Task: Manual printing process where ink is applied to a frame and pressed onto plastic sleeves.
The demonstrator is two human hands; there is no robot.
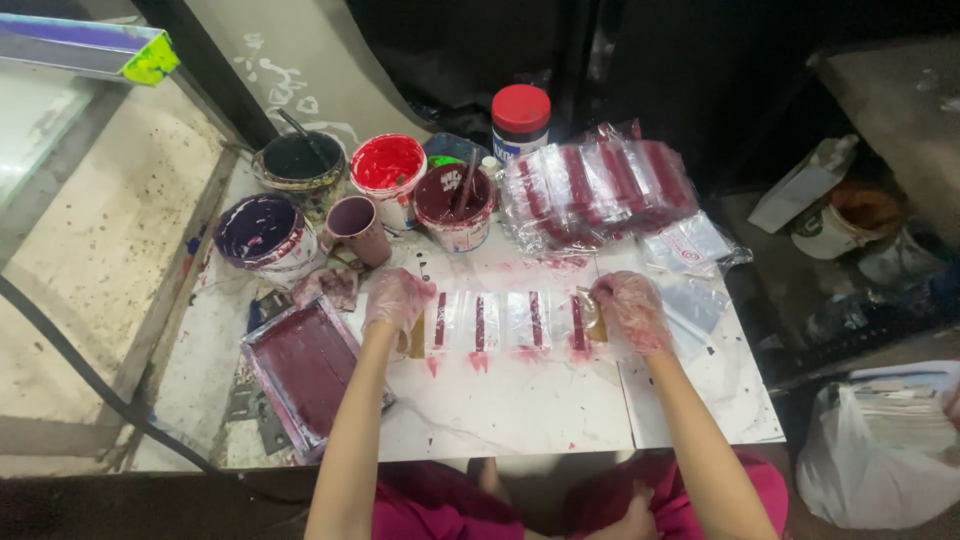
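Observation:
My left hand and my right hand, both in thin clear plastic gloves stained pink, rest on the two ends of a row of clear plastic pouches lying flat on the white table. Each pouch carries a dark red vertical stripe, with red paint smeared below it. The left hand presses the left end beside a yellowish strip; the right hand pinches the right end, where another yellowish strip shows.
A pile of red-striped pouches lies at the back. Paint pots stand behind the row: black, red, maroon, purple, a mauve cup and a red-lidded jar. A maroon printing frame lies left.

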